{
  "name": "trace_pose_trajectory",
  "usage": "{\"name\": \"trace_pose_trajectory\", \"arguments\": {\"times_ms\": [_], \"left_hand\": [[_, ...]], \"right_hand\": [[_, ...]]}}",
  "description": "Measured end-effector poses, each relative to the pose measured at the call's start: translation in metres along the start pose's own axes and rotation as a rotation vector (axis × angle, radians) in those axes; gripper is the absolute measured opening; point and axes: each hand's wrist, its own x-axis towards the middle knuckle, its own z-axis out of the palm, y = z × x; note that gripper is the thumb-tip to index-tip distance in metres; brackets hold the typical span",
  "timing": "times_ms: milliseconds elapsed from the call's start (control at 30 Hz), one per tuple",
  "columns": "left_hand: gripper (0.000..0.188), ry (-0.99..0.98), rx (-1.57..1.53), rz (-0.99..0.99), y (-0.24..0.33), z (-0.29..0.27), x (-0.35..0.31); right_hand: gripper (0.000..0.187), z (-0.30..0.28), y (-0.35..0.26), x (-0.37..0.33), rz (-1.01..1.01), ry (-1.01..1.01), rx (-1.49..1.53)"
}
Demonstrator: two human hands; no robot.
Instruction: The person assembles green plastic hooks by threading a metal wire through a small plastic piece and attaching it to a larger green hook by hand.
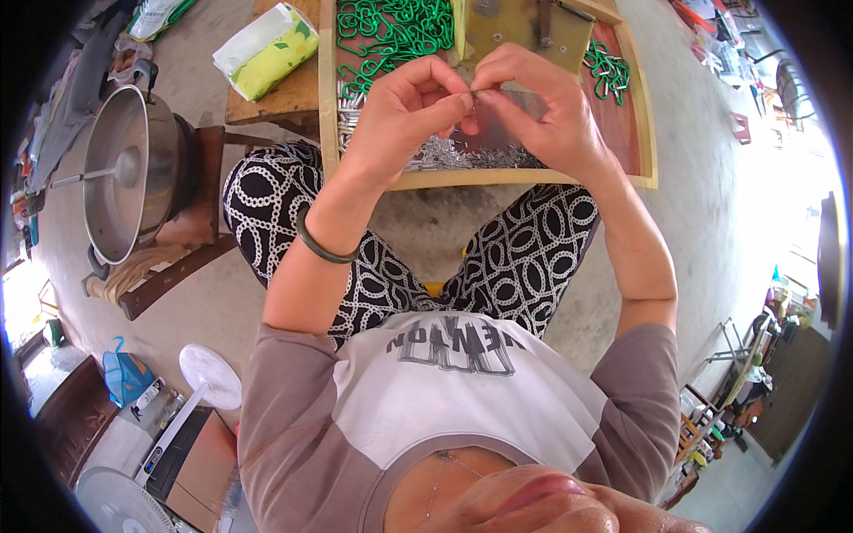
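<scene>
My left hand and my right hand meet above a shallow wooden tray, fingertips pinched together on a thin small metal piece. Below them in the tray lies a heap of small silvery metal pins. A pile of green wire hooks fills the tray's far left part, and a few more green hooks lie at its right. A dark bangle circles my left wrist. My knees in black-and-white patterned trousers sit under the tray's near edge.
A big steel pot with a ladle rests on a low wooden stool to my left. A yellow-green tissue pack lies on a wooden table. A white fan and boxes stand at lower left. Chairs stand far right.
</scene>
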Motion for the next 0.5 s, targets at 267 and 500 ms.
{"name": "trace_pose_trajectory", "arguments": {"times_ms": [267,500], "left_hand": [[0.006,0.047,0.079,0.036,0.002,0.002,0.000],[0.004,0.060,0.153,0.006,0.003,-0.004,-0.005]], "right_hand": [[0.013,-0.037,0.001,-0.035,0.119,-0.171,-0.521],[0.008,-0.029,0.013,-0.045,-0.163,-0.372,-0.896]]}}
